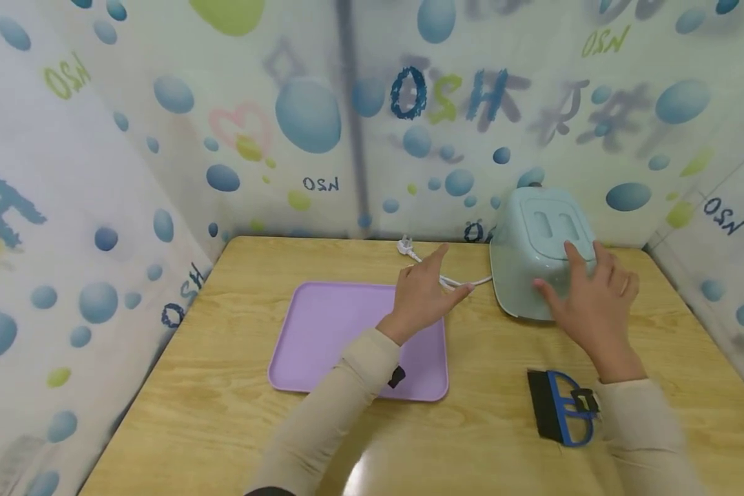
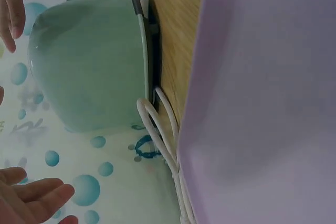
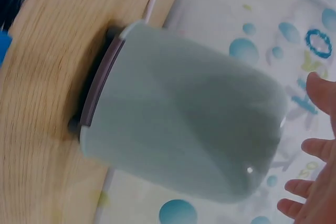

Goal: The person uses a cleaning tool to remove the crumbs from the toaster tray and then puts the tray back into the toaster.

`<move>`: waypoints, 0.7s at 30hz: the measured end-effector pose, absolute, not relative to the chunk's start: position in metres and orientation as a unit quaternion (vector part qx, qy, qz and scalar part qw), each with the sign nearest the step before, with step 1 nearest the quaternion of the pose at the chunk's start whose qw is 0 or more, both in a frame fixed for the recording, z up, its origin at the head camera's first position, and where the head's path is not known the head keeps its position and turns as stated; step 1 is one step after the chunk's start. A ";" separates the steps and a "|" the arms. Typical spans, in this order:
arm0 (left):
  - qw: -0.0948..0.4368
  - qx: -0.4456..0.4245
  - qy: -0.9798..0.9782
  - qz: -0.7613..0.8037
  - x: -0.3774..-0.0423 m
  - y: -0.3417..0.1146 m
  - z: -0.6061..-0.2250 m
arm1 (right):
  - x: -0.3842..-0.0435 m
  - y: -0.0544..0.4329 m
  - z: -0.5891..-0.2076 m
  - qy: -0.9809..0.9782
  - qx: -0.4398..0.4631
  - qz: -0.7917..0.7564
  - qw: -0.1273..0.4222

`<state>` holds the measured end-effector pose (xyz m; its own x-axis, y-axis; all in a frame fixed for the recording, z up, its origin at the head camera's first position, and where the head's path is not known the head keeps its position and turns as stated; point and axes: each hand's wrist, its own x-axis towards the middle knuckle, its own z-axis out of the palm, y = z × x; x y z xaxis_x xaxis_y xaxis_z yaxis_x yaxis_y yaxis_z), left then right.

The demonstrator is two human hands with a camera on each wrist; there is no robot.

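A pale green toaster (image 1: 536, 279) with a lid (image 1: 554, 224) on top stands at the back right of the table. My right hand (image 1: 598, 310) is held up at its front right, fingers spread, and overlaps it in the head view. In the right wrist view, a gap shows between the fingers (image 3: 315, 148) and the toaster (image 3: 184, 114). My left hand (image 1: 420, 293) hovers over the right back part of a purple tray (image 1: 328, 331), fingers apart and holding nothing. Just beyond it lies the toaster's white cord (image 1: 449, 281), ending in a plug (image 1: 404, 246).
A small brush (image 1: 547, 406) with black bristles and a blue handle lies on the wooden table (image 1: 471, 441), near my right wrist. Patterned curtain-like walls (image 1: 372, 138) with blue spots and letters rise behind the table and on both sides.
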<state>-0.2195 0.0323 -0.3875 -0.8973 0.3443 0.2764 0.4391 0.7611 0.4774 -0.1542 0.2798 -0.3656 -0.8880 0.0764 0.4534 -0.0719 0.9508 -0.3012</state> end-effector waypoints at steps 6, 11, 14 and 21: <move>0.008 -0.199 -0.915 -0.351 -0.225 0.056 -0.392 | -0.160 0.292 -0.367 -0.957 -0.017 0.167 0.239; -0.028 -0.188 -0.905 -0.382 -0.224 0.070 -0.394 | -0.163 0.298 -0.372 -0.961 -0.026 0.167 0.217; -0.044 -0.193 -0.903 -0.382 -0.224 0.076 -0.396 | -0.165 0.300 -0.375 -0.964 -0.033 0.171 0.203; -0.114 -0.231 -0.880 -0.399 -0.225 0.085 -0.406 | -0.169 0.302 -0.380 -0.969 -0.040 0.166 0.176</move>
<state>-0.2254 0.0848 -0.4056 -0.8672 0.4977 -0.0165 0.3152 0.5743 0.7555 -0.1687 0.3025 -0.3797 -0.9350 0.1361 0.3275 0.0191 0.9414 -0.3367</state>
